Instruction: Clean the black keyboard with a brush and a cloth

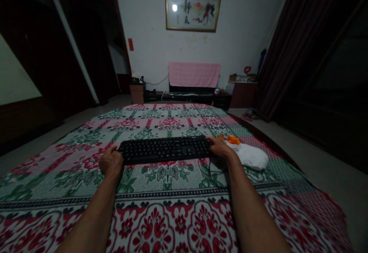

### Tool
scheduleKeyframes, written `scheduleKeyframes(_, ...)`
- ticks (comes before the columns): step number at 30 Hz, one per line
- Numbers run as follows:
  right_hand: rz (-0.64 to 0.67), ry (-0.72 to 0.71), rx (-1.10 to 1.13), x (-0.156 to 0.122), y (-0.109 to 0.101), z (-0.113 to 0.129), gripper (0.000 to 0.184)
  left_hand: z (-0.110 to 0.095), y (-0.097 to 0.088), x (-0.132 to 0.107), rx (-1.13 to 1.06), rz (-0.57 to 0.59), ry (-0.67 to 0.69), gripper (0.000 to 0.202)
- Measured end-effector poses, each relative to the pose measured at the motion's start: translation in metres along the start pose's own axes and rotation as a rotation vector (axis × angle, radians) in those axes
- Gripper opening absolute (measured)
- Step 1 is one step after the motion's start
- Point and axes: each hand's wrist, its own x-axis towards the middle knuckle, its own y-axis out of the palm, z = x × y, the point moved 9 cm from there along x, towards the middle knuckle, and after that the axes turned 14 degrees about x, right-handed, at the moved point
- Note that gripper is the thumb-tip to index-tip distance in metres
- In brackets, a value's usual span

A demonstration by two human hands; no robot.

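Observation:
A black keyboard (164, 149) lies flat on a bed covered by a red, green and white floral spread (161, 214). My left hand (110, 162) is closed around the keyboard's left end. At the right end, my right hand (220, 147) grips the keyboard with its fingers curled over the edge. The keyboard's dark cable (209, 170) loops on the spread just in front of my right wrist.
A white cloth bundle with an orange patch (248, 153) rests on the bed right of my right hand. Beyond the bed stand a low dark cabinet with a pink cloth (194, 74) over it, a framed picture (192, 10) and dark curtains (284, 50) at right.

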Motion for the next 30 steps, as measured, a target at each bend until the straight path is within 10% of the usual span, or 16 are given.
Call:
scheduleKeyframes(20,-0.402,0.042,0.304,-0.001,-0.032,-0.006,0.039,0.016,0.006,0.012,-0.074,-0.057,-0.026,0.044)
scheduleKeyframes(30,-0.311,-0.001,0.681,0.001,-0.026,-0.001,0.042,0.026,0.012,0.019,-0.131,-0.069,-0.050,0.043)
